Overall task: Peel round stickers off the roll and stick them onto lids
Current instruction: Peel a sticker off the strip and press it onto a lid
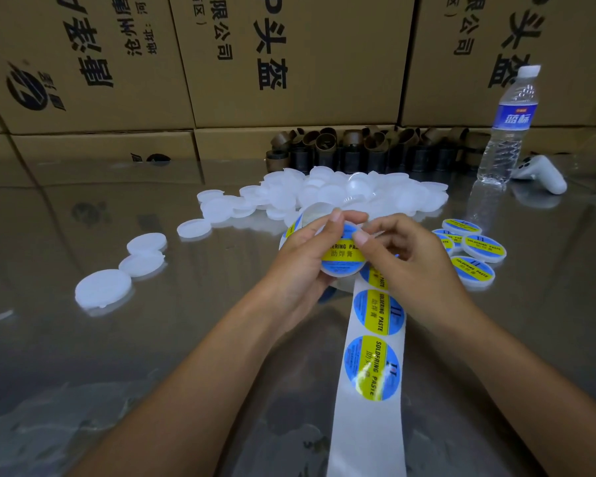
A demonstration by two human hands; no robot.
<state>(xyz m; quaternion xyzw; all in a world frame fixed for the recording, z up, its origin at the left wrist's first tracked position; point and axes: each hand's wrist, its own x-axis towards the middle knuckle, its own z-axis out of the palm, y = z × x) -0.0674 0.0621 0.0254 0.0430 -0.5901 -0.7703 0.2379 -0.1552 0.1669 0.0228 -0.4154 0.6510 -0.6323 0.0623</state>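
From the head view, we see the left hand (303,256) curled round a white lid (338,273), thumb across its top edge. The right hand (410,256) pinches the same lid's right side, thumb on the blue-and-yellow sticker (341,253) covering its face, fingers curled behind. Both are raised above the glossy worktop (152,339). The backing strip (369,432) runs from under the hands towards us, carrying more stickers (372,368). Beyond lies a pile of blank lids (375,194), with loose ones trailing left. Stickered lids (484,247) sit just right of the right hand, and a water bottle (506,132) stands farther back.
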